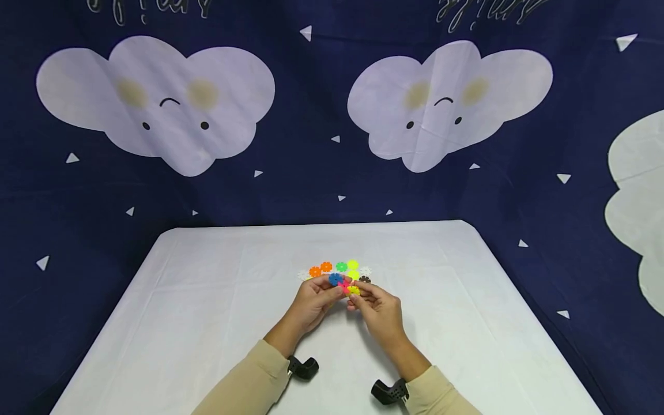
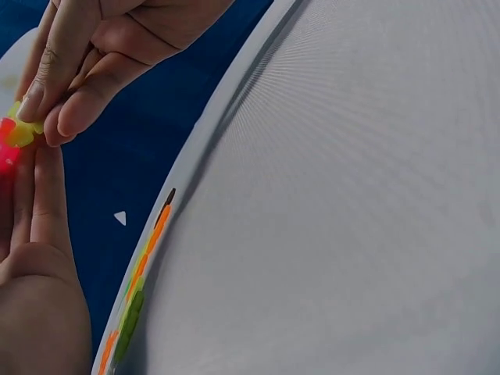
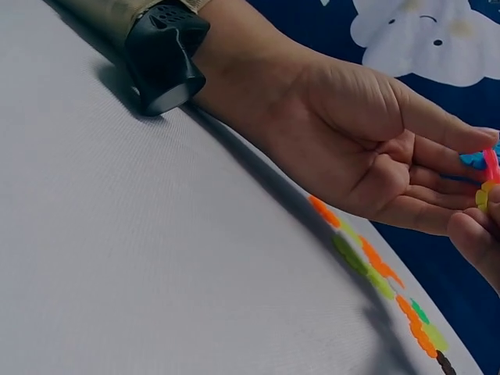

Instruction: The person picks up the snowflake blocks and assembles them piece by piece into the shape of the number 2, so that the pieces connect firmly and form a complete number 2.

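Note:
In the head view my left hand (image 1: 311, 302) pinches a joined group of toothed plastic discs between thumb and fingers. The group has a blue disc (image 1: 335, 279), a pink disc (image 1: 343, 286) and a yellow disc (image 1: 354, 290). From the other side my right hand (image 1: 381, 314) pinches the yellow disc with thumb and fingertips. The left wrist view shows the right hand's thumb on the yellow disc (image 2: 22, 134), beside the pink one (image 2: 8, 148). In the right wrist view the blue disc (image 3: 473, 160) is near the left thumb tip. Fingers partly hide how the discs join.
Loose discs lie on the white table (image 1: 207, 323) just beyond the hands: orange (image 1: 325, 266), green (image 1: 341, 266), yellow-green (image 1: 353, 264), white (image 1: 365, 270) and dark brown (image 1: 365, 279). Behind the table hangs a dark blue cloth (image 1: 311, 190) with clouds.

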`<act>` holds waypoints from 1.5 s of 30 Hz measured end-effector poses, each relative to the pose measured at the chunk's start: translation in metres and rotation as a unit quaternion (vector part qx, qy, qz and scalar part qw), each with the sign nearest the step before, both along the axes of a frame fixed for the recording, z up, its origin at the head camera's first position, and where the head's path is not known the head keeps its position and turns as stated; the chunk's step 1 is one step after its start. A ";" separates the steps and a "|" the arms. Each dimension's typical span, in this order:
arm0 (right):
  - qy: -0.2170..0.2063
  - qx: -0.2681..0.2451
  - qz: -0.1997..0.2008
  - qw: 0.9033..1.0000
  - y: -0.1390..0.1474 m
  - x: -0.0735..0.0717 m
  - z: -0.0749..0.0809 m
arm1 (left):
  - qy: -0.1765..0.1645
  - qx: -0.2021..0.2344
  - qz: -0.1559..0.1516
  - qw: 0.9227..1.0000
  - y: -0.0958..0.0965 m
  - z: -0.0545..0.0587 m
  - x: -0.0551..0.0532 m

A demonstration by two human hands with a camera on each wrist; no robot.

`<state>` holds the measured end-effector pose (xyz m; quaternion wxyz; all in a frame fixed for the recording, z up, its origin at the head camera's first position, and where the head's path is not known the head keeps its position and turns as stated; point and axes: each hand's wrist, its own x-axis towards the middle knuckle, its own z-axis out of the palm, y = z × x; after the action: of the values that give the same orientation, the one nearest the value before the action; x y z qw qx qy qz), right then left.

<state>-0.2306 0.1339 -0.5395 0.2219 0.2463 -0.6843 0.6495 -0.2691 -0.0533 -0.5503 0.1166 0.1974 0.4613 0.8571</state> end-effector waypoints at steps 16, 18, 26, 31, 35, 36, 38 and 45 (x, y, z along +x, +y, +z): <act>-0.038 -0.014 0.008 0.999 0.003 -0.001 0.005 | -0.013 0.017 0.030 0.999 0.001 0.003 0.002; -0.041 0.005 -0.010 0.999 0.009 -0.004 0.006 | -0.024 0.020 0.050 0.998 0.001 0.004 0.001; -0.090 0.220 -0.190 0.952 0.040 -0.023 -0.002 | -0.053 0.037 0.085 0.994 -0.002 0.007 -0.002; -0.120 0.292 -0.203 0.927 0.044 -0.032 -0.008 | -0.064 0.036 0.091 0.993 -0.002 0.008 -0.002; -0.101 0.307 -0.196 0.926 0.039 -0.042 -0.011 | -0.061 0.033 0.091 0.993 -0.002 0.007 -0.003; -0.093 0.309 -0.196 0.926 0.038 -0.044 -0.012 | -0.061 0.032 0.091 0.993 -0.001 0.007 -0.003; -0.077 0.312 -0.199 0.926 0.035 -0.048 -0.013 | -0.062 0.033 0.093 0.993 -0.001 0.006 -0.003; -0.071 0.311 -0.187 0.929 0.032 -0.057 -0.014 | -0.064 0.038 0.094 0.993 -0.001 0.005 -0.004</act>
<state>-0.2874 0.1655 -0.5535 0.2028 0.1239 -0.8994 0.3669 -0.2730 -0.0543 -0.5457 0.0568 0.1025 0.4364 0.8921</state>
